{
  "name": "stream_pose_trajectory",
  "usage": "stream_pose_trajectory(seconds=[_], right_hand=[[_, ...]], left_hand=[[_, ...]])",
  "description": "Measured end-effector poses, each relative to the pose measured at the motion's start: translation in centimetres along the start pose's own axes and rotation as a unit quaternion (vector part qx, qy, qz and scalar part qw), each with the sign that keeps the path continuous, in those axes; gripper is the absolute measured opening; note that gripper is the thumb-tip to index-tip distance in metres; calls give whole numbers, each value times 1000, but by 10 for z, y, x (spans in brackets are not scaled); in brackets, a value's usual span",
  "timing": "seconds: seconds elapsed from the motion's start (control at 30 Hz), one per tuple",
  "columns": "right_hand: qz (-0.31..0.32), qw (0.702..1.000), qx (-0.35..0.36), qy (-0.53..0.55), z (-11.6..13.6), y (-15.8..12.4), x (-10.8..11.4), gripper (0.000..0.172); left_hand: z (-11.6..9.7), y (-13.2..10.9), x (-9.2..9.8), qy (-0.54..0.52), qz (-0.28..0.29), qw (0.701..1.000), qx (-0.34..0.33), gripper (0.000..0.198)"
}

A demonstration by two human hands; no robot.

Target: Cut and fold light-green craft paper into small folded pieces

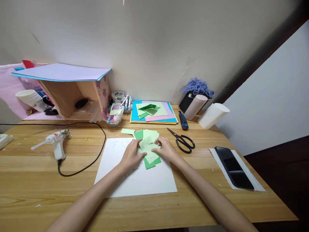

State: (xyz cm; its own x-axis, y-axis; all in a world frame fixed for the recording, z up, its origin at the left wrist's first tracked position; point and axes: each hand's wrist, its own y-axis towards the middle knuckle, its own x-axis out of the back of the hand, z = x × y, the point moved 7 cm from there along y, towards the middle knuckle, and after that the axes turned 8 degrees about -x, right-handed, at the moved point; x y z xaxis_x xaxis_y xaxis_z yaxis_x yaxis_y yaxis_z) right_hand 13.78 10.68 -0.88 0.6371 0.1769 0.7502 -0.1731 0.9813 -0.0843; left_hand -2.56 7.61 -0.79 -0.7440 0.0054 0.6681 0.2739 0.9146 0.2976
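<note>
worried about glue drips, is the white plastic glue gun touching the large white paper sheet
Apart; the head view shows light-brown wooden tabletop between the glue gun and the large sheet.

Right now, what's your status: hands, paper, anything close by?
Left hand and right hand at opposite sides of the green paper pieces. Pieces overlapping unevenly, partly over the white sheet. Scissors close on the right, apart from pieces.

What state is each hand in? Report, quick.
Left hand: looks open, against the left side of the green papers.
Right hand: curled at their right side; can't tell if gripping.
</note>
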Motion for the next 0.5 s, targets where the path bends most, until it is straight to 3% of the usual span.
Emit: stream_pose_trajectory(seconds=[0.13, 0.27, 0.4, 0.5], right_hand=[[33, 999, 5, 19, -6, 7, 8, 25], [55, 991, -23, 122, -18, 10, 15, 27], [109, 940, -77, 315, -22, 5, 6, 38], [122, 917, -89, 370, -11, -4, -5, 39]], left_hand=[[-2, -2, 3, 8, -23, 1000, -5, 53], [-5, -2, 4, 29, -15, 999, -20, 45], [-14, -2, 5, -2, -2, 999, -36, 33], [-18, -2, 0, -78, 27, 997, -12, 30]])
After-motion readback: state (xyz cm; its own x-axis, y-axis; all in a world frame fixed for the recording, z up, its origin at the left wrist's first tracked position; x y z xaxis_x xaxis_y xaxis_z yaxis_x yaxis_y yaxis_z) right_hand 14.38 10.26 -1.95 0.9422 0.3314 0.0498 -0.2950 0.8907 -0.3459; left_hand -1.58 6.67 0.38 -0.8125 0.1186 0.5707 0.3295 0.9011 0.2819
